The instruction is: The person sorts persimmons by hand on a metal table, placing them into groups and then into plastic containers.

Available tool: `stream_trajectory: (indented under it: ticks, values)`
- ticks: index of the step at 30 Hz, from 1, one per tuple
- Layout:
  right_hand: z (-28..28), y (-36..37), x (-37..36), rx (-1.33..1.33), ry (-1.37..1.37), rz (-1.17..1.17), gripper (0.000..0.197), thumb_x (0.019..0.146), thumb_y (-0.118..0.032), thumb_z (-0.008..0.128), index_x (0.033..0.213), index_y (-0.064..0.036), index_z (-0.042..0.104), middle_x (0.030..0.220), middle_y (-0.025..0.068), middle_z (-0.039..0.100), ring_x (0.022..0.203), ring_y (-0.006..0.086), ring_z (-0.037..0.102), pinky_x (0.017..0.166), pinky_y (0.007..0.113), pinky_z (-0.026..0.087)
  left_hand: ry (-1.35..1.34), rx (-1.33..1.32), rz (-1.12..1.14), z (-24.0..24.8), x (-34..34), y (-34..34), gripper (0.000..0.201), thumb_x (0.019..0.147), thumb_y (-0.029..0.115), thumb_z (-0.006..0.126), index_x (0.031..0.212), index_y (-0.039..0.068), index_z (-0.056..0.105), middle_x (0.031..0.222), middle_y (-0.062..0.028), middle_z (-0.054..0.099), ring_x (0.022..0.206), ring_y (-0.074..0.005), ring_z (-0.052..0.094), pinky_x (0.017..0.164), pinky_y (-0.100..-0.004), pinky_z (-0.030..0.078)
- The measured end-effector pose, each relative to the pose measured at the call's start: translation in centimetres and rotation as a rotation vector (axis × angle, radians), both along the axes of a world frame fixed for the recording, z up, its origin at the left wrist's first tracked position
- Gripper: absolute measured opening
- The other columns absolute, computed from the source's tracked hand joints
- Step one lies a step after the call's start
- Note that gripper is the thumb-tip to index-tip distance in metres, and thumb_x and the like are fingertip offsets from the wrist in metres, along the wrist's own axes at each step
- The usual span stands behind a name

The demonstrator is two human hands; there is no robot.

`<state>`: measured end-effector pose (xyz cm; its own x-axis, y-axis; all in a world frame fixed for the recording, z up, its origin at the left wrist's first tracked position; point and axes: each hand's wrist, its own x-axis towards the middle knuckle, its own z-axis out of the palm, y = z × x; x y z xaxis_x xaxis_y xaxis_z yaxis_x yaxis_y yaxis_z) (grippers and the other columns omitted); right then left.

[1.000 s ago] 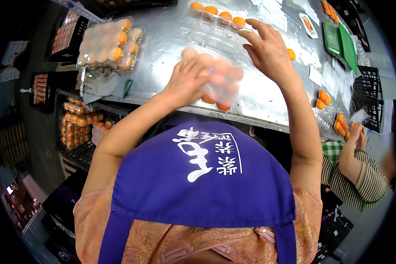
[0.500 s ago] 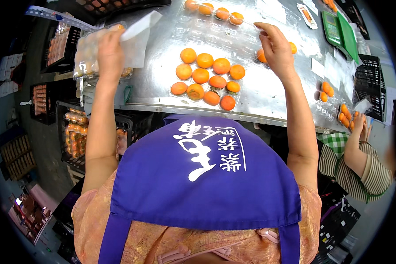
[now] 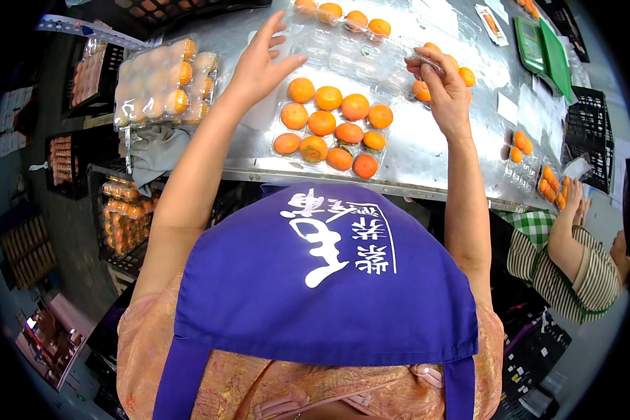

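Observation:
A clear plastic fruit tray lies on the metal table, with a few round orange fruits along its far row. At its right end my right hand is closed, thumb and fingers pinching the clear plastic edge. My left hand is open at the tray's left side, fingers spread and holding nothing. Nearer me sits a filled tray of orange fruits, in several rows. A pale sheet shows beside it, partly behind my left wrist. Loose orange fruits lie around my right hand.
Stacked, closed fruit packs stand at the table's left end, above a grey cloth. Crates of packed fruit are below. A green case lies far right. Another person's hand works near fruit at the right.
My left hand has let go of the pale sheet near the stacked packs and moved right to the tray. My right hand's fingers have closed on the tray's edge.

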<state>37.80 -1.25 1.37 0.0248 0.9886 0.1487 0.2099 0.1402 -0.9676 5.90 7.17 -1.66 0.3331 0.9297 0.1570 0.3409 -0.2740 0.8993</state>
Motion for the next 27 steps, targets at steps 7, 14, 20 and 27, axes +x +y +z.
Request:
stream_trajectory:
  ticks: [7,14,20,27]
  values:
    - [2.7,-1.0,-1.2,0.555,-0.774,-0.429,0.034,0.086,-0.003,0.071,0.119,-0.0054,0.064,0.107,0.0116,0.069,0.1,0.0258,0.065,0.089,0.035,0.05,-0.126,-0.351,-0.126,-3.2,1.0,2.7,0.029,0.102,0.023,0.058,0.119,-0.001,0.062,0.105,-0.0055,0.069,0.101,-0.0122,0.063,0.093,-0.0266,0.049]
    - [3.8,-4.1,-6.3,0.567,-0.832,-0.127,0.03,0.074,0.002,0.073,0.103,-0.0057,0.068,0.105,0.009,0.065,0.093,0.0278,0.061,0.081,0.038,0.049,-0.02,-0.325,0.032,-2.7,0.4,1.0,0.028,0.104,0.024,0.052,0.112,0.0,0.063,0.099,-0.003,0.068,0.094,-0.0116,0.062,0.088,-0.0262,0.048]
    - [4.2,-4.5,-7.9,0.564,-0.715,0.002,0.031,0.069,0.0,0.067,0.099,-0.007,0.069,0.103,0.0077,0.065,0.098,0.026,0.058,0.08,0.039,0.046,-0.059,-0.305,0.118,-2.5,-2.2,-1.2,0.025,0.104,0.022,0.051,0.109,0.001,0.062,0.1,-0.0039,0.068,0.097,-0.0119,0.061,0.089,-0.0266,0.047]
    - [-3.1,-3.6,-10.2,0.27,-1.035,0.166,0.036,0.075,-0.012,0.067,0.111,-0.0063,0.066,0.111,0.0093,0.062,0.101,0.027,0.058,0.083,0.041,0.045,-0.036,-0.248,0.015,-1.7,-2.9,-2.8,0.024,0.105,0.021,0.053,0.111,0.0,0.063,0.105,-0.0045,0.068,0.098,-0.0123,0.061,0.092,-0.0277,0.046]
